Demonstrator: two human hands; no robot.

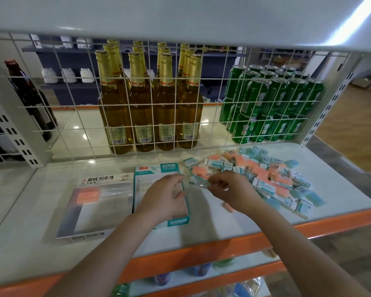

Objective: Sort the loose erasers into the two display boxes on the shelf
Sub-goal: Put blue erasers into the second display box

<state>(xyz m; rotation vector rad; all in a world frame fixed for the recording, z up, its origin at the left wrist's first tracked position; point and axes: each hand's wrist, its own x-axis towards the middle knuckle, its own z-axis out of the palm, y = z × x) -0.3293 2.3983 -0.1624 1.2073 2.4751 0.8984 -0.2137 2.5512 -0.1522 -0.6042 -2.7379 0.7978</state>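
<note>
**Sorting barely begun: right hand on a wrapped eraser at the pile edge**

Landmark = teal box (181, 220), open top, looks bare inside where visible.

- Right hand (229, 189): thumb and fingers pinch a clear-wrapped eraser (198, 182), just right of the teal box's far corner. The eraser juts out leftward from the fingertips, so the hold is at its right end only. Colour is blurred; I read it as blue, not sure.
- Left hand (167, 197): over the teal box, fingers loosely spread, holding nothing. Fingertips near the eraser's left end; contact can't be told.
- Pile (263, 174): right of the teal box, orange and blue mixed, touching and overlapping.
- Silver box (94, 207): touching the teal box's left side, 1 orange eraser (87, 197) at its far-left corner.
- 1 stray orange piece (228, 206) right of the teal box, partly under the right wrist.

Risks:
1. End-only pinch on slick wrap: the eraser could pivot or slip before it reaches a box.
2. Wrong box if the colour is misread; glare on the wrap causes that.
3. Right wrist could drag the stray piece toward the shelf (201, 232) front edge, and it could fall.
4. Left hand could nudge the light teal box askew.
</note>
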